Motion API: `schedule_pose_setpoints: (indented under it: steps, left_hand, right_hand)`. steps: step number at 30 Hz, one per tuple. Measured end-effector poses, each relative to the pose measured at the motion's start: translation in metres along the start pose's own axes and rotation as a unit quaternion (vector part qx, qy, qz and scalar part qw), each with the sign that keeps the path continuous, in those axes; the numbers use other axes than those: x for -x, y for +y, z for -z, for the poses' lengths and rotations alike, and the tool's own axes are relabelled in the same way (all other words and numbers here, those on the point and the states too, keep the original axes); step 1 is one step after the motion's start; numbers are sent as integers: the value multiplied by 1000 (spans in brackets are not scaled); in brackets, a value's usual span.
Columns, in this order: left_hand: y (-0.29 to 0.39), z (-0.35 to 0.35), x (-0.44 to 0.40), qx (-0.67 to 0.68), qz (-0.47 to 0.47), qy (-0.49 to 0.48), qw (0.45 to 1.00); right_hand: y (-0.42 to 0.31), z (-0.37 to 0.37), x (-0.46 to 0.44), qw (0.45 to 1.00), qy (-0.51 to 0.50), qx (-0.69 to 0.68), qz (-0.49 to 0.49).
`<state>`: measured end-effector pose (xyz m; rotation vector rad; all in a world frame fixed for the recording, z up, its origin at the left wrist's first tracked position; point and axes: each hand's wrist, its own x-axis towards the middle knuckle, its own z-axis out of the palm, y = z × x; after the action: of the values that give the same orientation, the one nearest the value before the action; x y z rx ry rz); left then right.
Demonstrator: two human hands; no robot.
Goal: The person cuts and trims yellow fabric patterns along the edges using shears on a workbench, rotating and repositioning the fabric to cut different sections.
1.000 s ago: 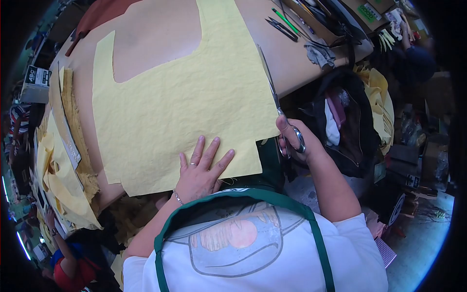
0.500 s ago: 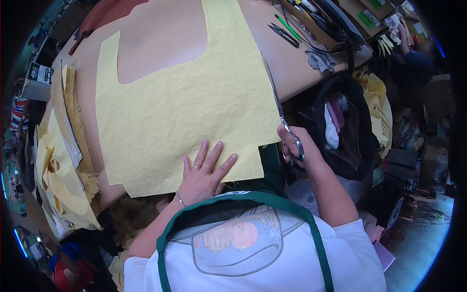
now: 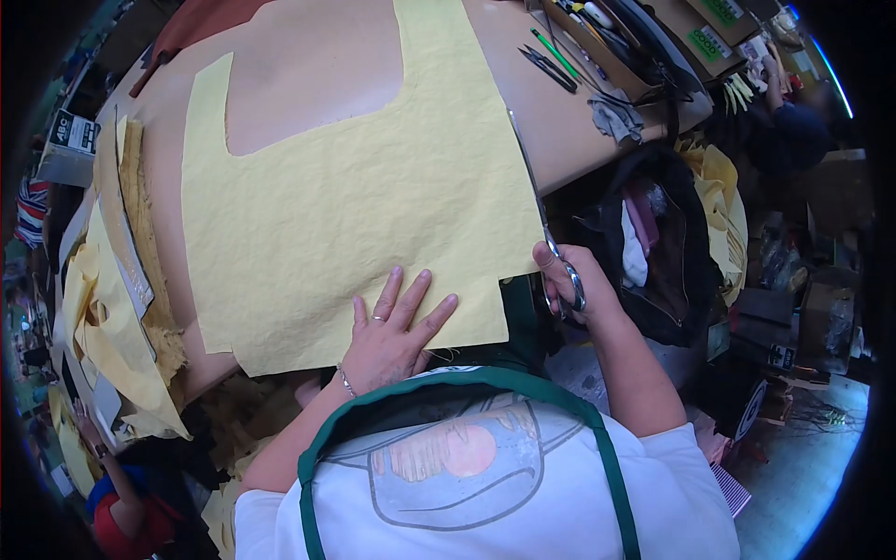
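Yellow fabric [image 3: 345,205]: one large piece, spread over the table [image 3: 313,70], a deep cut-out at its far side, a small notch at its lower right corner; I see its near and lower right parts reach past the table's edge. Left hand [image 3: 392,331]: palm down on the fabric near its lower edge, fingers spread wide. Right hand [image 3: 577,275]: wrapped around the handles of metal scissors [image 3: 549,235]. Blades: laid along the fabric's right edge, pointing away from the body; from my remote seat I cannot tell how far they are parted. Room, right: tabletop between that edge and the black snips [image 3: 549,68], slim green tool [image 3: 554,52] and grey cloth [image 3: 618,119]; off the table, I note a black bag [image 3: 681,261] near the right hand. Room, left: a narrow strip, bounded by piled yellow scraps [image 3: 107,313]. Far left corner: red-brown cloth [image 3: 201,30], apart from the fabric
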<state>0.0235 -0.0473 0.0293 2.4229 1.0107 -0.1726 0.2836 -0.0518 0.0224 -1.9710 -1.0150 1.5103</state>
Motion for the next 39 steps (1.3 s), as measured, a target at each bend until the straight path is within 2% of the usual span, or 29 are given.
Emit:
schedule_pose_setpoints:
  steps: [20,27,39]
  left_hand:
    - [-14,-5,5,11,-56,39,998]
    - [-12,0,6,54,-50,17,997]
    - [-13,-2,6,58,-54,13,997]
  right_hand:
    - [-27,8,-15,1000,-11,-12,6]
    - [-22,11,-26,1000,-12,19,-5]
    - [-19,4,-18,999,14,-4,48]
